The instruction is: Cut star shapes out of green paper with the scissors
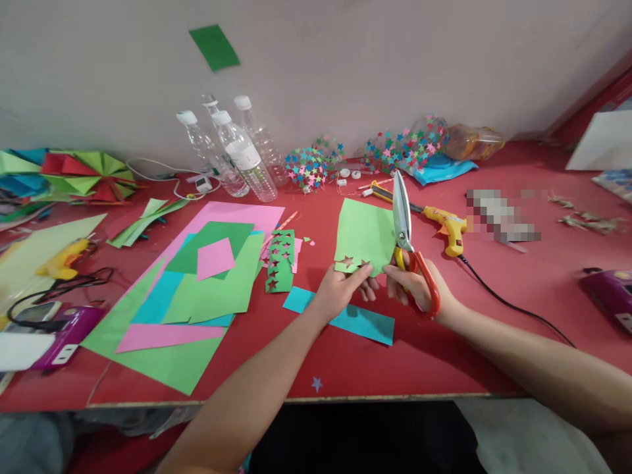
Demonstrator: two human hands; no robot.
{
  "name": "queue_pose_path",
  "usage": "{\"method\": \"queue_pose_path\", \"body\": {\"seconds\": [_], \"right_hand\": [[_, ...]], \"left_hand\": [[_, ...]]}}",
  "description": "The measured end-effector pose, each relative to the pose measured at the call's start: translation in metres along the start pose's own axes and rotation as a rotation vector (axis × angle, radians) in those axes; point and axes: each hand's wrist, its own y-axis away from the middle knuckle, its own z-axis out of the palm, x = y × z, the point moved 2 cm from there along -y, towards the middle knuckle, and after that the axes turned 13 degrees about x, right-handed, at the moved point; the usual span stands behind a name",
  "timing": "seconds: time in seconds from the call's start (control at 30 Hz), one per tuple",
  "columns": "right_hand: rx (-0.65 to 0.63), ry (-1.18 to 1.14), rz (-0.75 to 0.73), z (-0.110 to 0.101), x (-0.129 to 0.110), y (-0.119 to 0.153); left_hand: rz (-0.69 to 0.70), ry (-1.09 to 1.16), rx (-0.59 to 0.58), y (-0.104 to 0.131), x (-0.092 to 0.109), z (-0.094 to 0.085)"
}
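A light green sheet [365, 230] with star-shaped holes along its near edge is pinched at that edge by my left hand [340, 289]. My right hand [415, 283] has its fingers through the red and yellow handles of large scissors [402, 217], whose blades point up and away beside the sheet's right edge. Its fingertips are close to the sheet's lower right corner. Under and near my left hand lies a blue paper strip [368, 322]. Left of the sheet is a dark green strip [280, 270] with star holes, over pink scraps.
Stacked coloured papers [148, 368] cover the left side. Clear bottles [247, 158] and star-covered balls [309, 164] stand along the wall. A yellow glue gun [447, 227] with a black cord lies right. One small star [316, 384] is near the table's front edge.
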Motion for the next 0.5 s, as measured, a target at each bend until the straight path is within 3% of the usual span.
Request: {"method": "queue_pose_path", "body": {"seconds": [0.2, 0.37, 0.5], "right_hand": [[-0.027, 0.158, -0.018, -0.006, 0.000, -0.006], [-0.161, 0.296, -0.137, -0.006, 0.008, -0.009], [-0.191, 0.424, -0.203, -0.007, 0.008, -0.008]], "left_hand": [[0.136, 0.091, 0.302, -0.010, 0.004, -0.022], [0.209, 0.216, 0.478, -0.015, 0.010, -0.033], [0.226, 0.268, 0.576, -0.015, 0.014, -0.036]]}}
